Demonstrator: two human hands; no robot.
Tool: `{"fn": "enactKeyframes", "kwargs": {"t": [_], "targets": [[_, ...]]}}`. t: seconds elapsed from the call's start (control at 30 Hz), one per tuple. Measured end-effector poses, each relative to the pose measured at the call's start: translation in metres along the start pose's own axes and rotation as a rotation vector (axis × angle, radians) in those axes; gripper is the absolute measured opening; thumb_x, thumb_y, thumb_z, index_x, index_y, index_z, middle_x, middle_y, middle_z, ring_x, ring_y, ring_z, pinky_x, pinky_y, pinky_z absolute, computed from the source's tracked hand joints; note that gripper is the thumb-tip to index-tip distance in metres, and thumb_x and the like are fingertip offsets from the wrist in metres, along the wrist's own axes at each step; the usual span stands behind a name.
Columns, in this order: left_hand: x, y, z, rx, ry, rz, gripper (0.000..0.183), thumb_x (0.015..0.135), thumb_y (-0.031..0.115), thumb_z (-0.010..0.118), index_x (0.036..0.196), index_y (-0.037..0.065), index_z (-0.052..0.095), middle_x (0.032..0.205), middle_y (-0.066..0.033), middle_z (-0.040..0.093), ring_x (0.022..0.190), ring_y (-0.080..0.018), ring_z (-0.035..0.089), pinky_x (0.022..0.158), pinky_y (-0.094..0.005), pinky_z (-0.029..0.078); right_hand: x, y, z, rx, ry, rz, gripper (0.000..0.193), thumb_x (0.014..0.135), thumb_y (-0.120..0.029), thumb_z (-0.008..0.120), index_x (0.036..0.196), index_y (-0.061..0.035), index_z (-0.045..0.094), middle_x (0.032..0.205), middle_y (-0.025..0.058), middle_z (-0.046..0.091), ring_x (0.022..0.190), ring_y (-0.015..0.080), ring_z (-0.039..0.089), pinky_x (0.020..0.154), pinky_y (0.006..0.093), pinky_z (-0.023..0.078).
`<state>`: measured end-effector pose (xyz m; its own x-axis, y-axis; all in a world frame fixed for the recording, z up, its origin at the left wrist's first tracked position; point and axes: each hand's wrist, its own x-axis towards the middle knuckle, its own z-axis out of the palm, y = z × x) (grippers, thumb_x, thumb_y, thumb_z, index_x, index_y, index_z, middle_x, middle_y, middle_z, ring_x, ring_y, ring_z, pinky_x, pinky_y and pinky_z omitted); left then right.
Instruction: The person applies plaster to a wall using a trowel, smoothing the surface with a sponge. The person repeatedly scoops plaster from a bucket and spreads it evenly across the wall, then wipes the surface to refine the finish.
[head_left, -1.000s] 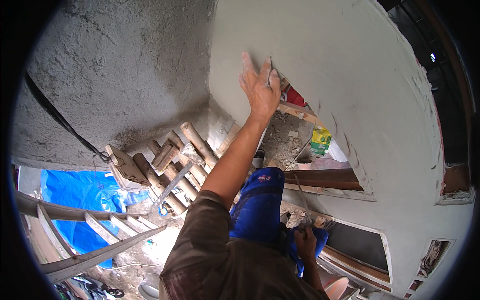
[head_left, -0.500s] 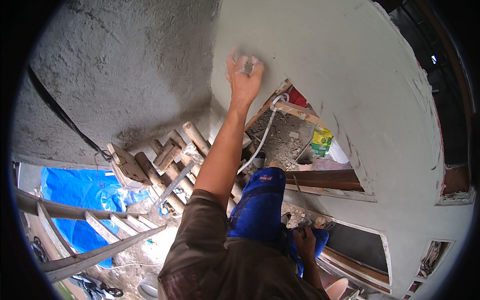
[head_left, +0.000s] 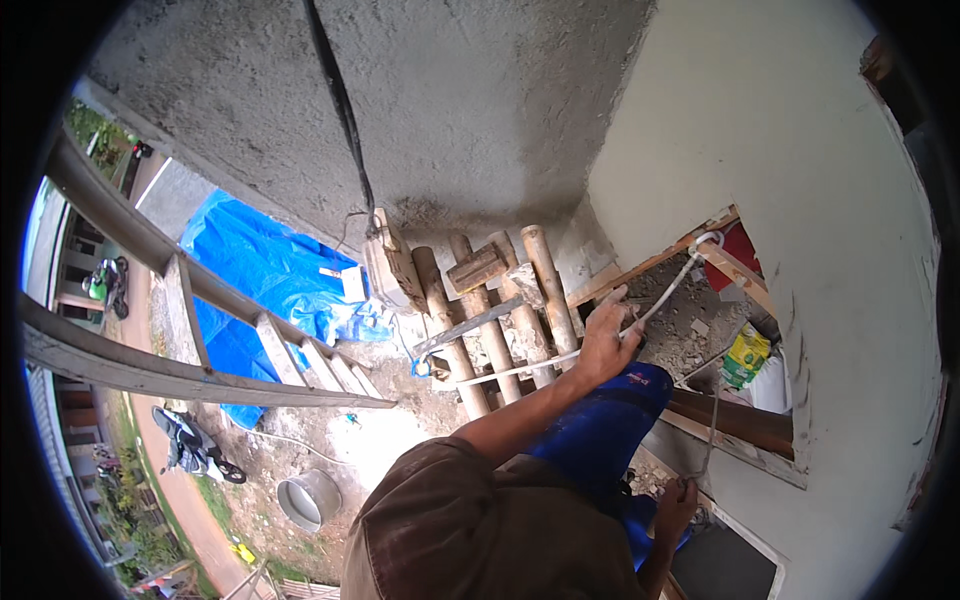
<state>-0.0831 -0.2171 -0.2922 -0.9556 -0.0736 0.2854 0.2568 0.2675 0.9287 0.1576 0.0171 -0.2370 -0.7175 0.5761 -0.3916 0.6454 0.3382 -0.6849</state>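
Down at the flexible white hose [head_left: 665,297] now, the left hand [head_left: 605,345] has its fingers partly curled; whether they grip, I can't tell. The hose loops at the opening in the smooth pale wall [head_left: 710,120] and runs across round brown wooden poles [head_left: 545,275]. Lower down, the right hand [head_left: 675,508] curls its fingers around a thin grey strip [head_left: 712,430].

Bare, dusty left hand [head_left: 608,340] half-curled, its brown-sleeved arm [head_left: 530,415] stretched forward; bare right hand [head_left: 677,508] closed, lower down.
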Motion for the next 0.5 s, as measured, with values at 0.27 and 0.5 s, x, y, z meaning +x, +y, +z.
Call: {"fn": "enactKeyframes", "kwargs": {"t": [0.27,0.5], "targets": [[-0.139,0.022,-0.140,0.293,-0.445,-0.100,0.045,0.088,0.025,0.066,0.124,0.004,0.051,0.136,-0.0204,0.046,0.122,-0.0397,0.049,0.101,-0.0463,0.042,0.035,0.044,-0.055,-0.077,0.125,-0.065,0.036,0.091,-0.019,0.058,0.118,0.0054,0.056,0.081,0.0122,0.059,0.067,0.0191,0.057,0.059,0.0322,0.048],[-0.181,0.065,-0.218,0.539,-0.909,-0.389,0.082,0.080,0.049,0.071,0.143,0.011,0.035,0.149,-0.0201,0.032,0.136,-0.0392,0.035,0.110,-0.0500,0.032,0.043,0.108,-0.084,-0.250,0.103,-0.144,0.036,0.093,-0.029,0.058,0.114,0.0002,0.060,0.089,0.0136,0.063,0.073,0.0243,0.058,0.063,0.0358,0.047]]}}
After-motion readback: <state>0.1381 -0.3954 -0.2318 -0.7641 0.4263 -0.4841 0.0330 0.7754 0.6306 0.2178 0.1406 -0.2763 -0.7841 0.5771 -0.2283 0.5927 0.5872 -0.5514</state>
